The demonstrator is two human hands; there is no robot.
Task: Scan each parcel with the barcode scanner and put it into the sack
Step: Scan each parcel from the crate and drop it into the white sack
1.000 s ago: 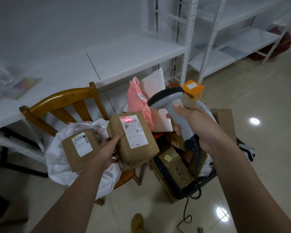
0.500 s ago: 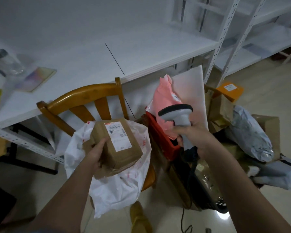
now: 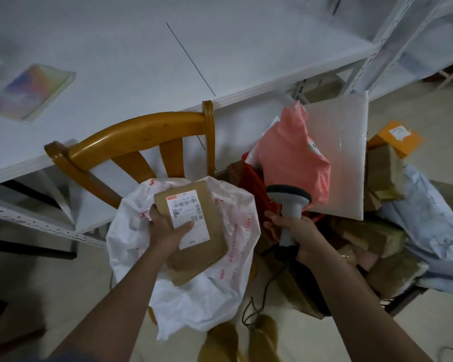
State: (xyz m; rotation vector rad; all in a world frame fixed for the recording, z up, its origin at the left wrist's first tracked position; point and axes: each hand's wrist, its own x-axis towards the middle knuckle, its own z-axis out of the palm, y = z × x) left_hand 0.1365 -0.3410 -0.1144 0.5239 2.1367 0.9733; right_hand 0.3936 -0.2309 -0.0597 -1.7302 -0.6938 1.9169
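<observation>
1. i see my left hand (image 3: 165, 231) gripping a brown paper-wrapped parcel with a white barcode label (image 3: 194, 231), thumb across the label.
2. the parcel sits over the open mouth of the white plastic sack with red print (image 3: 230, 278), which rests on the wooden chair (image 3: 131, 137).
3. my right hand (image 3: 296, 231) is curled around the grey handheld barcode scanner (image 3: 289, 202), head upright, beside the sack's right edge.

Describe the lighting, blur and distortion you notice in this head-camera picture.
Head view: dim, bluish light; wide-angle bending curves the white metal shelving; the iridescent booklet at left is smeared; the white label on the brown cardboard parcel stays fairly sharp, though its small print is unreadable.
</observation>
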